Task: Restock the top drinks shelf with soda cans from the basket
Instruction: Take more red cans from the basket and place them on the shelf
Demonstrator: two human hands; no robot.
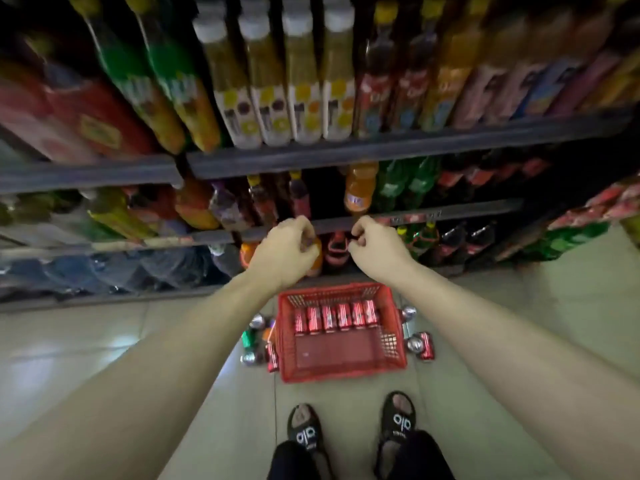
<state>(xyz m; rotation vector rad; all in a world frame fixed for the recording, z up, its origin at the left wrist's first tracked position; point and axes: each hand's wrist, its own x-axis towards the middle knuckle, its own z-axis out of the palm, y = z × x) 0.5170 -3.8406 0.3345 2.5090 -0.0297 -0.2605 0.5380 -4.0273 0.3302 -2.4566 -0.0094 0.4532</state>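
Both arms are stretched out in front of the drinks shelves, and nothing is being carried right now. The left hand (287, 247) is loosely curled with nothing seen in it, and the right hand (375, 245) is curled the same way; something tiny might be pinched at its fingertips, but that can't be told. The red basket (394, 355) is parked on the floor just past the feet, with a row of red soda cans (334, 318) lined up along its far wall. More loose cans (420, 344) are scattered on the tiles either side of it. So this looks like the between-cans step: a reach down into the basket is probably called for next, then a lift to the top shelf, which isn't clearly seen here
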